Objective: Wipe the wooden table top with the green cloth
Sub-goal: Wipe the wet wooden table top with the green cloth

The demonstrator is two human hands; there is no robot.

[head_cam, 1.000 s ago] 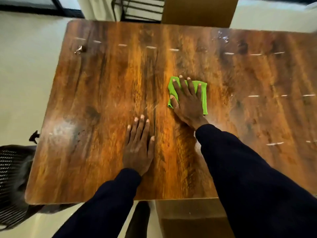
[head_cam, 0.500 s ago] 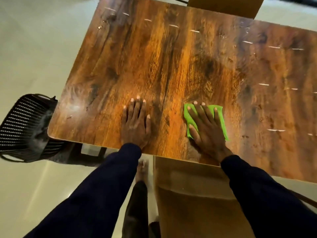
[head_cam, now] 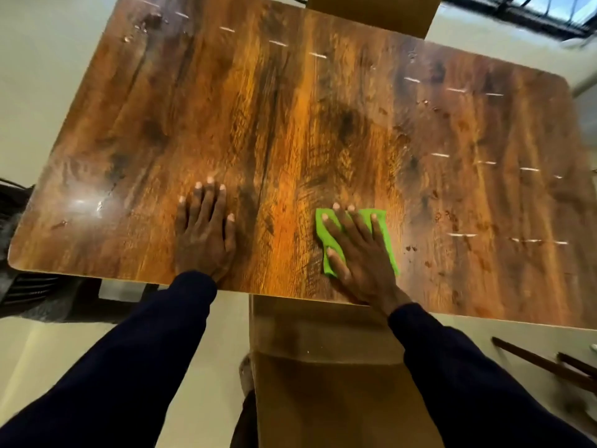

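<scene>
Spreading wide over a pale floor (head_cam: 42,76), the glossy wooden table top (head_cam: 290,124) takes the view, dashes of reflected light across its grain. A brown board (head_cam: 323,367) stands under the near edge, a black mesh chair (head_cam: 19,286) at far left. The left hand (head_cam: 205,234) lies flat on bare wood, fingers spread. The right hand (head_cam: 358,253) presses the green cloth (head_cam: 379,221) flat near the front edge, fingers splayed. Small dark specks (head_cam: 447,218) sit to the right of it.
</scene>
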